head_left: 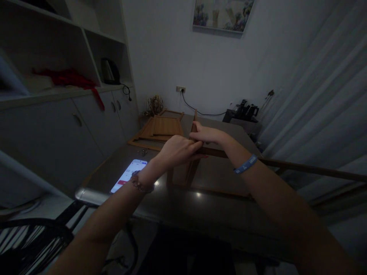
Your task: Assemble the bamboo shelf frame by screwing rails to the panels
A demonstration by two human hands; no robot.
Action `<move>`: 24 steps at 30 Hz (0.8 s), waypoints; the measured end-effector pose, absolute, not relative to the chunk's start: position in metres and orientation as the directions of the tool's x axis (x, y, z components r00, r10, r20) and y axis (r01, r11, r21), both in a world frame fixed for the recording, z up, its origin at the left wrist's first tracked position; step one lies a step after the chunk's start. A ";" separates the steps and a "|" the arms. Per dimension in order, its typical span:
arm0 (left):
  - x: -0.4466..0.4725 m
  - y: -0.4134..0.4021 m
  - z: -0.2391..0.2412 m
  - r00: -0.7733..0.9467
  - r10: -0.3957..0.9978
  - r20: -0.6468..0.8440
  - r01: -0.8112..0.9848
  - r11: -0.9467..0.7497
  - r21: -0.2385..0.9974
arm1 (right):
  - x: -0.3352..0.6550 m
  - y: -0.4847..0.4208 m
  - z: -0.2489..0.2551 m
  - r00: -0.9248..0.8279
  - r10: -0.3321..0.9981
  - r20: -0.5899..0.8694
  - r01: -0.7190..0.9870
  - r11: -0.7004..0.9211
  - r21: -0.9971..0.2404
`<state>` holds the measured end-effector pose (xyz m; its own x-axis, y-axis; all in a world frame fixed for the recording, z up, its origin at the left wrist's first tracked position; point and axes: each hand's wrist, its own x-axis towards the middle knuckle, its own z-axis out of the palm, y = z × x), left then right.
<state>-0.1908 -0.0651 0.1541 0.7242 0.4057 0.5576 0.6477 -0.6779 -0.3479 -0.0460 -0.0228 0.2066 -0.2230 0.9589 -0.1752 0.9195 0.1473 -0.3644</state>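
Note:
My left hand (176, 151) is curled over the joint of a wooden frame (192, 168) that stands upright on the dark table (177, 206). My right hand (208, 134) grips the same frame just behind it, fingers closed on an upright slat. A long wooden bar (301, 167) runs from the hands out to the right, past the table edge. A beaded bracelet is on my left wrist, a blue band on my right.
Flat wooden panels (160, 130) lie stacked at the table's far left. A lit phone (129, 175) lies near the left front edge. White cabinets and shelves stand left with a kettle (110, 71). A curtain hangs right. A black chair (34, 240) is at lower left.

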 end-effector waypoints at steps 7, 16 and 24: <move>-0.191 -0.068 0.154 0.718 0.375 0.586 0.646 -0.673 -0.361 | -0.045 -0.027 0.206 -0.214 0.945 -0.247 0.890 0.085 -0.447; -0.192 -0.065 0.153 0.722 0.403 0.562 0.649 -0.676 -0.349 | -0.043 -0.027 0.205 -0.218 0.948 -0.231 0.867 0.080 -0.491; -0.192 -0.067 0.154 0.726 0.436 0.532 0.659 -0.663 -0.356 | -0.041 -0.025 0.202 -0.246 0.939 -0.240 0.876 0.109 -0.470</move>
